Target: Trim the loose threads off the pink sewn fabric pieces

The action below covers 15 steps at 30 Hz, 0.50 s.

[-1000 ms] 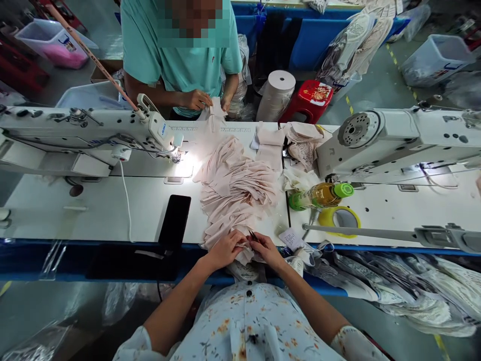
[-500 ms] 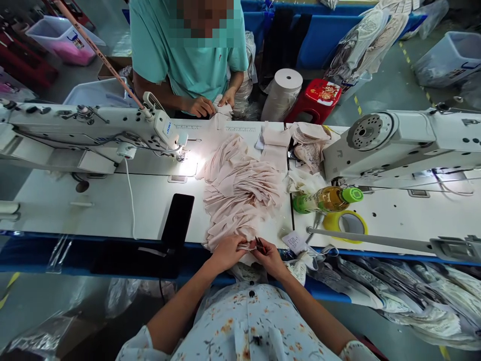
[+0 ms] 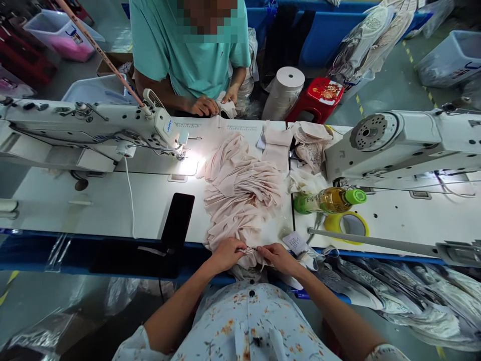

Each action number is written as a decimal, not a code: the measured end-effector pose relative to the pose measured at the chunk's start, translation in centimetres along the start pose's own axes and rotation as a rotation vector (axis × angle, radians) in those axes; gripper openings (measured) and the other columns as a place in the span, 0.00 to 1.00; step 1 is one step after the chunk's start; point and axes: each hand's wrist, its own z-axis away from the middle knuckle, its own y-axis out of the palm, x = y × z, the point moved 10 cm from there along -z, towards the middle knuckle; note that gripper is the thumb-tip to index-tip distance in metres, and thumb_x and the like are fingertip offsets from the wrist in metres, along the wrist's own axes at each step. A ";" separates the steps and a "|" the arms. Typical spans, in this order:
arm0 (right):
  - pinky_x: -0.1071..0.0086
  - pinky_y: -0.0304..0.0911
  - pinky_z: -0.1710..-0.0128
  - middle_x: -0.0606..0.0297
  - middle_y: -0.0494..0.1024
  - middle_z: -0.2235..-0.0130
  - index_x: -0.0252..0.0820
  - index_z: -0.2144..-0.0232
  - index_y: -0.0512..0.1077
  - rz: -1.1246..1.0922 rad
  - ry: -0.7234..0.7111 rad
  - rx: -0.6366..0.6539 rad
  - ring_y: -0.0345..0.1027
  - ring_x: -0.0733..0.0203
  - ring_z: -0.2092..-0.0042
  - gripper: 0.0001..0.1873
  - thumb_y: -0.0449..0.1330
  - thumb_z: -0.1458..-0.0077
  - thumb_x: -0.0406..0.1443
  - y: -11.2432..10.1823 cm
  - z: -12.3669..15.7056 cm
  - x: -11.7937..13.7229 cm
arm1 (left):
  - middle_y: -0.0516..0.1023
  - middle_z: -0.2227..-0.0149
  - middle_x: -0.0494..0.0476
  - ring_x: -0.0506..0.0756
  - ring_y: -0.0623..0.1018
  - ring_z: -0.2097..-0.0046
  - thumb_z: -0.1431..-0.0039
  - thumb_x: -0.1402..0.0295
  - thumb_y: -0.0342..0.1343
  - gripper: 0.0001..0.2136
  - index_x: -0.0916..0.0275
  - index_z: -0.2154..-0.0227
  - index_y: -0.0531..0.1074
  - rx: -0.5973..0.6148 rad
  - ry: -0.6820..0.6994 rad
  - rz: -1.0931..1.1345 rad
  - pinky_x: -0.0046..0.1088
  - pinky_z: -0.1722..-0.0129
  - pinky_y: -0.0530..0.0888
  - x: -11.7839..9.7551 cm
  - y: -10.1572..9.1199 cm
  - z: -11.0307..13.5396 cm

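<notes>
My left hand (image 3: 225, 253) is closed, pinching a small pale pink fabric piece (image 3: 252, 255) at the table's near edge. My right hand (image 3: 280, 258) is closed on small thread snips, whose tip touches the same piece. Just beyond my hands lies a long heap of pale pink fabric pieces (image 3: 242, 188), running toward the far side of the white table (image 3: 93, 210). Across the table a person in a teal shirt (image 3: 191, 50) handles a piece of the same fabric with both hands.
A sewing machine (image 3: 86, 128) stands at the left with its lamp lit, another sewing machine (image 3: 406, 143) at the right. A black phone (image 3: 178, 219) lies left of the heap. A bottle (image 3: 330, 199), a yellow tape roll (image 3: 345, 223) and a paper tag (image 3: 296, 242) lie to the right.
My hands have slid a little nearer to me at the table edge, and my right hand has moved right, away from my left. The person opposite has shifted the fabric slightly.
</notes>
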 end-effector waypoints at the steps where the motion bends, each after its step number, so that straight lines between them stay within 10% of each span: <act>1: 0.71 0.46 0.75 0.67 0.60 0.83 0.38 0.84 0.59 0.002 0.005 -0.001 0.50 0.67 0.79 0.32 0.45 0.46 0.59 0.0 -0.1 0.0 | 0.79 0.63 0.53 0.54 0.75 0.60 0.48 0.68 0.54 0.08 0.60 0.67 0.77 0.002 0.008 -0.001 0.27 0.59 0.67 0.0 0.0 0.0; 15: 0.72 0.43 0.79 0.70 0.56 0.84 0.38 0.84 0.58 -0.103 0.077 0.052 0.45 0.70 0.80 0.34 0.48 0.51 0.62 1.5 -1.7 -1.0 | 0.80 0.65 0.53 0.53 0.75 0.61 0.49 0.69 0.54 0.08 0.60 0.69 0.78 -0.005 -0.005 -0.016 0.26 0.60 0.68 0.2 -0.2 0.0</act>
